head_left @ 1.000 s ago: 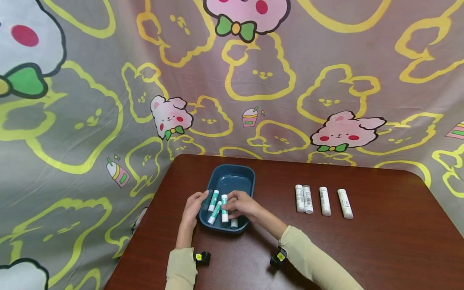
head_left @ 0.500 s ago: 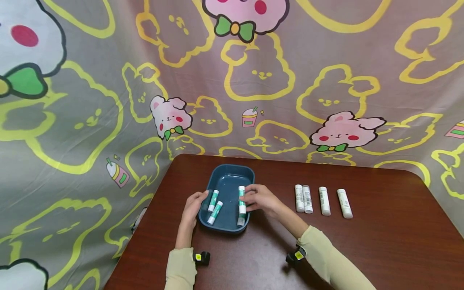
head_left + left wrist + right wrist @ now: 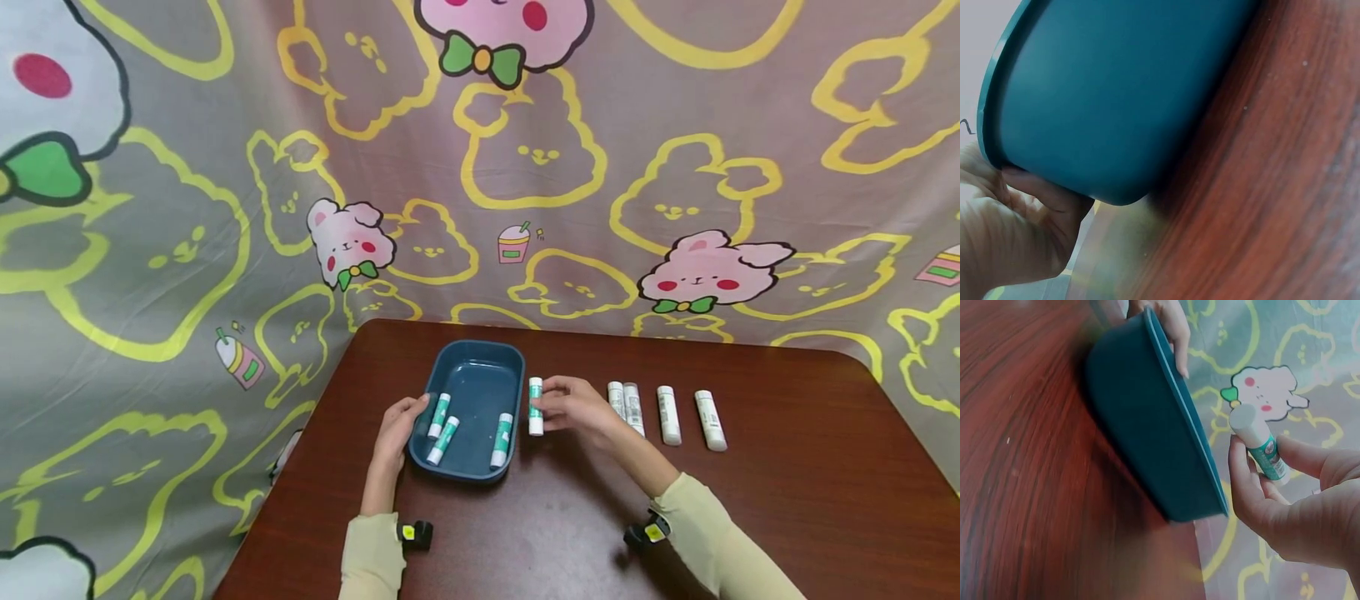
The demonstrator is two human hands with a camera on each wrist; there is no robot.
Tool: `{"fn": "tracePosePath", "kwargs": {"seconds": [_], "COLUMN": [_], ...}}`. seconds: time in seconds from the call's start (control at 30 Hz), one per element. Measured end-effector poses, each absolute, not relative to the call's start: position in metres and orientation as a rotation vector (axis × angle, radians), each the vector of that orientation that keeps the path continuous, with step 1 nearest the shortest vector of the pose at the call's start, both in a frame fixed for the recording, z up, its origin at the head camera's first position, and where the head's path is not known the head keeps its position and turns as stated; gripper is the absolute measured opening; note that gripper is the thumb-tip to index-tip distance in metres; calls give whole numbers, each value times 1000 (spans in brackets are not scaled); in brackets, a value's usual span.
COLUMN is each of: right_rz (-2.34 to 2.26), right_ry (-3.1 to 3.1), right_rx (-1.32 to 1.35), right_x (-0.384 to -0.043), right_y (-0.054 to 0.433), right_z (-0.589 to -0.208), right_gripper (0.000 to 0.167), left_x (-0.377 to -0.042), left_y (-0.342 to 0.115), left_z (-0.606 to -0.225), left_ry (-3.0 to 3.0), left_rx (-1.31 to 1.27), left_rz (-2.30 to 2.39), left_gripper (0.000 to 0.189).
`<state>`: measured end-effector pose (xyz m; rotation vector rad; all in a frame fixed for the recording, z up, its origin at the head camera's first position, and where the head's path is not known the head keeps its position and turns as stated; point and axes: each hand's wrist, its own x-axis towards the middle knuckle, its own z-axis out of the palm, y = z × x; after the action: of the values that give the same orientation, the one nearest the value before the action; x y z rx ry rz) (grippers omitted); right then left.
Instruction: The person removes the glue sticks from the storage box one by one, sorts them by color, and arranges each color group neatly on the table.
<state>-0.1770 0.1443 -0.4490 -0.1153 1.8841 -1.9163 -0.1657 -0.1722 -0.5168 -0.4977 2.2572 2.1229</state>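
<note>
A dark blue-green plastic tray [image 3: 480,379] stands on the left half of the table. My left hand [image 3: 401,427] grips its left rim; the left wrist view shows fingers against the outer wall [image 3: 1104,106]. Inside the tray lie two green-and-white glue sticks near the left side, a glue stick [image 3: 439,415] and a glue stick [image 3: 444,441], and a third glue stick [image 3: 502,440] by the right wall. Just right of the tray, my right hand [image 3: 577,407] pinches another glue stick [image 3: 536,407] between thumb and fingers, its white cap up in the right wrist view.
On the right of the brown table [image 3: 810,483] several white tubes lie side by side: a pair partly behind my right hand, then a white tube [image 3: 669,415] and a white tube [image 3: 710,421]. A patterned curtain [image 3: 570,167] rises behind the table and on the left.
My right hand has lifted the glue stick out over the tray's right rim and moved right. The glue stick beneath it now shows whole by the right wall. My left hand stays on the rim.
</note>
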Motion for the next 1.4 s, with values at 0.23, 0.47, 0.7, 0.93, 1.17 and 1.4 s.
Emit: {"fn": "tracePosePath", "kwargs": {"seconds": [0.23,0.47,0.7,0.93,1.17,1.4], "right_rz": [-1900,-1892,-1895,-1869,-1876,-1865], "right_ry": [1907,1915,1917,1953,1937,1936], "right_rx": [-122,-120,-119,-86,-57,-45], "right_x": [-175,-172,-168,-161,-151,-142], "right_y": [166,182,194,205,217,228], "right_z": [-448,-447,-448,-452,-459,-468], "right_gripper": [29,26,31,36,28,25], "left_x": [-166,-167,-166,-165,-166,-166], "left_y": [-172,-173,-172,-171,-171,-172], "left_z": [-517,-519,-516,-515,-517,-518], "left_ry": [2272,2272,2287,2272,2271,2278], "left_rx": [-505,-509,-505,-499,-511,-496], "left_rz": [2123,2118,2098,2106,2110,2113], "left_gripper": [33,34,35,34,33,33]}}
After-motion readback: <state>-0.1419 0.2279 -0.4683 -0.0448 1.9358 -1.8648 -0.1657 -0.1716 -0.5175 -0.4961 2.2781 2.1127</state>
